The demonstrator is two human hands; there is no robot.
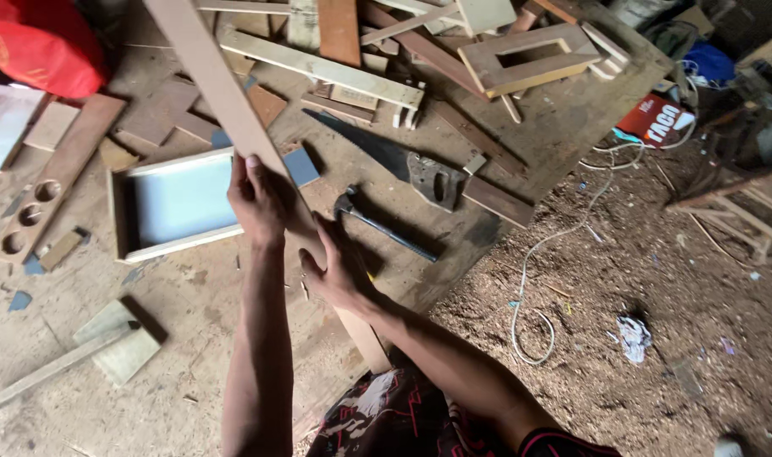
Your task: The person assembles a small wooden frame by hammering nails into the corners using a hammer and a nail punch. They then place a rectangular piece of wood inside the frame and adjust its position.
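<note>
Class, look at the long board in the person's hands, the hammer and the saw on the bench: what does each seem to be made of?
Long board: bare, unpainted wood, pale brown and matt. Both the left hand and the right hand grip it.
Hammer: dark head and handle, probably metal; the handle may be coated.
Saw: dark, dull blade, likely steel; the grey handle could be wood or plastic.

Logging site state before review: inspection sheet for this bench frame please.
Surface: worn wooden bench top, dusty, with scraps.
Job's things: long wooden plank, held slanting over the bench by both hands.
Clutter: handsaw, hammer, shallow framed tray, board with round holes, wooden frame, offcut pile.
Grippers: left hand and right hand, both gripping the plank.
Cables: white cord trailing from the bench edge over the floor.
Surroundings: sawdust-covered floor, red cloth, wooden chair.
</note>
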